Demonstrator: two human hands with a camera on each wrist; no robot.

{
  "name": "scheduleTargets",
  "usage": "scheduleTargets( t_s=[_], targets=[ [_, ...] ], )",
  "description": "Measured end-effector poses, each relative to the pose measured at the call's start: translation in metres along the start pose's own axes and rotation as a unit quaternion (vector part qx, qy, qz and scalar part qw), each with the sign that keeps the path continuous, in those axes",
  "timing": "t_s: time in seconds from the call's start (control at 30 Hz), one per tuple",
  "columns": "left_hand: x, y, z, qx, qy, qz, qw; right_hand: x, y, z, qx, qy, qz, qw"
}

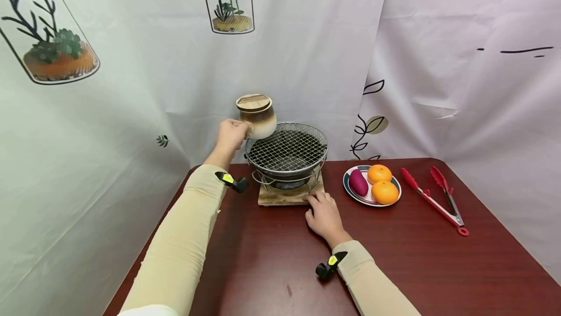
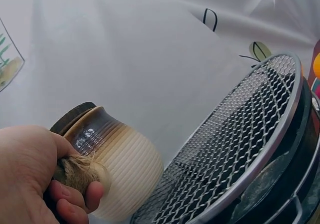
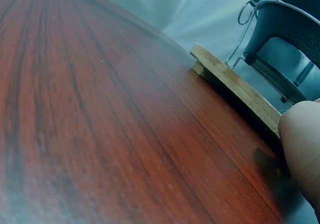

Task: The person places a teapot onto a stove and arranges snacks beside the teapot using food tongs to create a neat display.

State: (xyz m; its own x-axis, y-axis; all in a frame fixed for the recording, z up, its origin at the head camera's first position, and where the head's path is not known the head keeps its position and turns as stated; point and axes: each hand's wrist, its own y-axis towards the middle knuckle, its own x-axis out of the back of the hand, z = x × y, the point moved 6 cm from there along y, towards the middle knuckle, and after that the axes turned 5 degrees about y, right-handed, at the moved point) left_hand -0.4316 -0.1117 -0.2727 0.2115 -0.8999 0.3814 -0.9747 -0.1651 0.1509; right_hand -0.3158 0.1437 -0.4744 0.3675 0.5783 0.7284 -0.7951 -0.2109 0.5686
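Observation:
In the head view, my left hand [image 1: 232, 137] grips a ceramic teapot-like jar [image 1: 263, 123] by its side handle. The jar is brown above and ribbed cream below, with a flat wooden lid [image 1: 253, 102]. Twine [image 2: 79, 173] wraps the handle. The jar is at the far left edge of a round tabletop grill [image 1: 287, 150] with a wire mesh; whether it touches the mesh I cannot tell. My right hand [image 1: 325, 217] rests its fingertips on the front right of the wooden board [image 1: 282, 198] under the grill. In the right wrist view, only part of that hand [image 3: 302, 144] shows.
Right of the grill, a plate [image 1: 367, 202] holds two oranges [image 1: 382, 184] and a purple sweet-potato-like item [image 1: 358, 182]. Red-tipped tongs [image 1: 438, 204] lie spread farther right on the dark red table [image 1: 271, 262]. A printed cloth [image 1: 307, 63] hangs behind.

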Motion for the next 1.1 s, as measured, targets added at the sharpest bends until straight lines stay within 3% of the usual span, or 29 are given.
scheduleTargets(
  t_s=[0.63, 1.1],
  targets=[
    [-0.034, 0.003, -0.009, -0.024, 0.043, 0.006, 0.9988, 0.002, 0.000, 0.001, 0.003, 0.000, -0.007, 1.0000],
    [-0.053, 0.006, -0.013, -0.022, 0.049, 0.034, 0.9980, 0.000, -0.002, 0.000, -0.001, -0.008, -0.003, 1.0000]
  ],
)
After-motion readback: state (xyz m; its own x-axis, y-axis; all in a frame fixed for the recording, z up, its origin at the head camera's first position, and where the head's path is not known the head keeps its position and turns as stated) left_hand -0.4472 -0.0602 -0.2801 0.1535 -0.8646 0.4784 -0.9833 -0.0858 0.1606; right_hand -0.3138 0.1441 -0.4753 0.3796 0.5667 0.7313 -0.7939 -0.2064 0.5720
